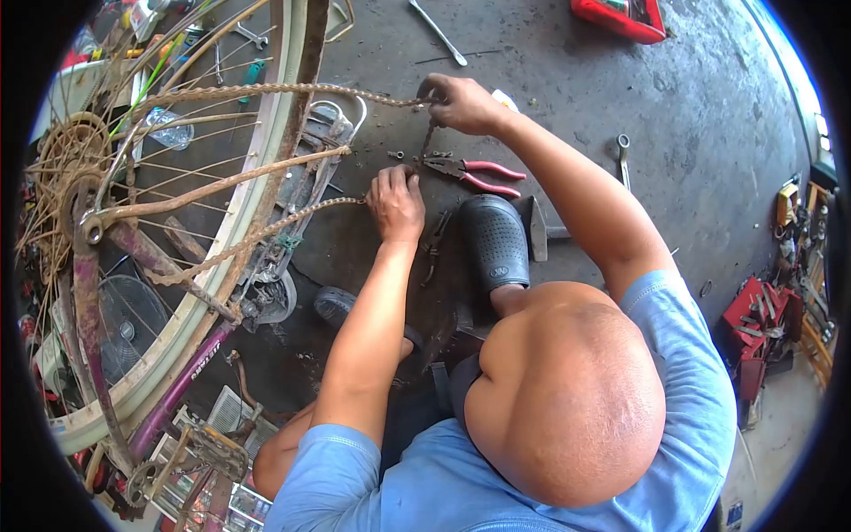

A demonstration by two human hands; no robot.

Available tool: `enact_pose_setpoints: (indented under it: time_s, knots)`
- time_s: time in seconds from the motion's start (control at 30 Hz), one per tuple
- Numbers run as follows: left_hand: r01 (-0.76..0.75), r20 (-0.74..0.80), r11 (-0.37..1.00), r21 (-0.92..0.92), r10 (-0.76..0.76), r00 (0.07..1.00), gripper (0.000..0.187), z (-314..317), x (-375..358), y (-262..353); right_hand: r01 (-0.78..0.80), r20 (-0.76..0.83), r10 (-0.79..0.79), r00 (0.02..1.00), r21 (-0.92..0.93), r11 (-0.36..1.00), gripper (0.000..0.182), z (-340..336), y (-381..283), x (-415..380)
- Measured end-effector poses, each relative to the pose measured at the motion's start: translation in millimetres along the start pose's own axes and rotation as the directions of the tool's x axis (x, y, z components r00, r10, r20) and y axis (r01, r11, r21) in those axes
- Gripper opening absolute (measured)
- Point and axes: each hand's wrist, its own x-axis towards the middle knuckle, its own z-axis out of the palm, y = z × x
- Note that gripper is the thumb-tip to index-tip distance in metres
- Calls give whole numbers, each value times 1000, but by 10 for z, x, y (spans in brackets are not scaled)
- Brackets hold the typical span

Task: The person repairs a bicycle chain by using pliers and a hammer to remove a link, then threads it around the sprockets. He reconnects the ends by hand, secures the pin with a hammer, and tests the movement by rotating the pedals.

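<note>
A rusty bicycle chain (257,89) runs from the rear wheel (282,124) in two strands. My right hand (465,105) is closed on the upper strand, and a short length hangs from its fingers toward the other hand. My left hand (396,204) is closed at the end of the lower strand (306,213), its fingertips near the hanging piece. Exactly how the fingertips pinch the links is hidden. Pliers with red handles (483,173) lie on the floor just right of my left hand, their jaws beside the hanging chain.
A hammer (538,232) lies by my black clog (496,239). Wrenches (439,34) (624,160) rest on the floor. A red tray (625,19) stands at the top, and a red toolbox (753,319) at the right. The purple bicycle frame (182,386) is at lower left.
</note>
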Motion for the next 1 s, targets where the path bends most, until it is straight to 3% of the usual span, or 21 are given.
enact_pose_setpoints:
  time_s: [0.07, 0.23, 0.53, 0.6, 0.73, 0.87, 0.93, 1.0]
  knots:
    - [-7, 28, 998, -69, 9, 1000, 15, 5, -12, 96, -93, 10, 92, 996, 104, 990, 37, -107, -40, -51]
    - [28, 1, 968, -251, -29, 1000, 13, 128, -100, 232, -110, -25, 111, 994, 25, 994, 36, -113, 86, -86]
    - [50, -29, 972, -229, -58, 998, 16, 221, -78, 238, -42, -104, 27, 994, -141, 989, 36, -17, 157, -126]
    - [22, -42, 977, -211, -32, 999, 16, 214, -53, 228, 12, -384, -111, 917, -250, 968, 35, 81, 170, -184]
    - [-1, -37, 992, -129, -4, 999, 15, 151, -37, 232, 114, -333, -207, 920, -277, 954, 26, 117, 139, -489]
    - [47, -20, 994, -99, -49, 999, 12, 125, -54, 245, 117, -208, -197, 958, -344, 932, 23, 175, 161, -1047]
    - [35, -23, 994, -99, -38, 999, 12, 129, -52, 214, 53, -311, -206, 928, -436, 898, 21, 172, 242, -1363]
    - [8, -34, 997, -78, -10, 999, 10, 132, -49, 208, -88, -367, -96, 925, -454, 887, 28, 138, 283, -1729]
